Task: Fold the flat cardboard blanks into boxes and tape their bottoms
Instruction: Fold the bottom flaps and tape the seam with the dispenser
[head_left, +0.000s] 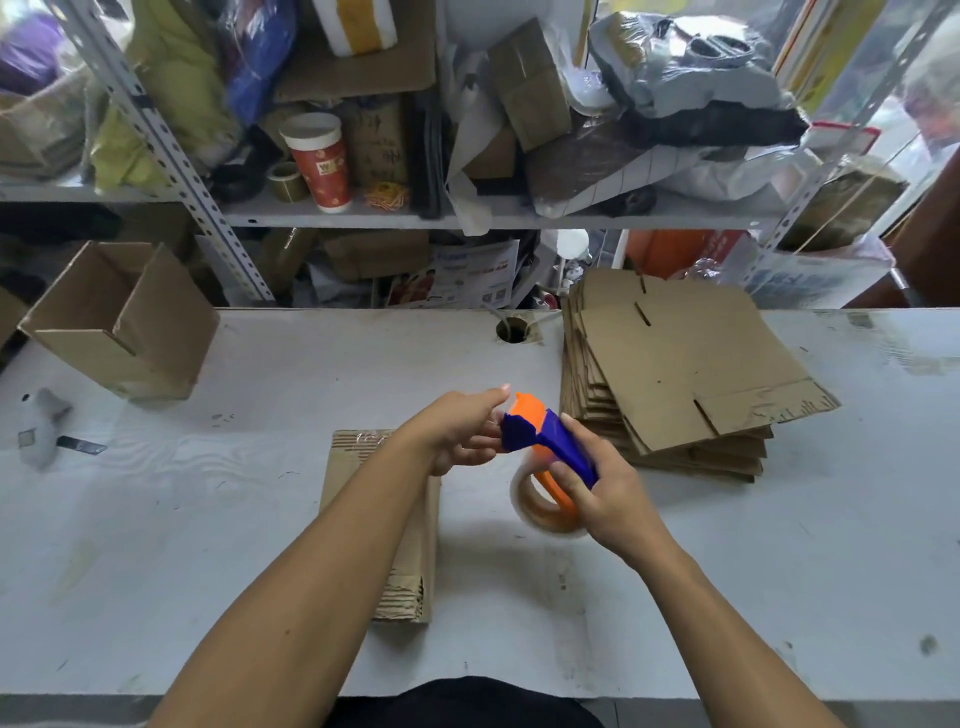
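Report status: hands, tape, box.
Right hand grips tape dispenser; left hand fingers at its cutter end. Folded box flat on table, under left forearm. Blank stack right, clear.

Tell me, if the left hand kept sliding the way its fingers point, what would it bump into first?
Probably the tape dispenser, already at the left hand's fingertips. Beyond that lies the stack of flat cardboard blanks, though one view leaves depth uncertain.

A scuffed white table (779, 571) with cardboard on it.

A stack of flat blanks (685, 374) sits at the back right, an open box (122, 322) at the far left, a folded box (410, 561) in the middle, and a grey tool (44, 426) on the left edge.
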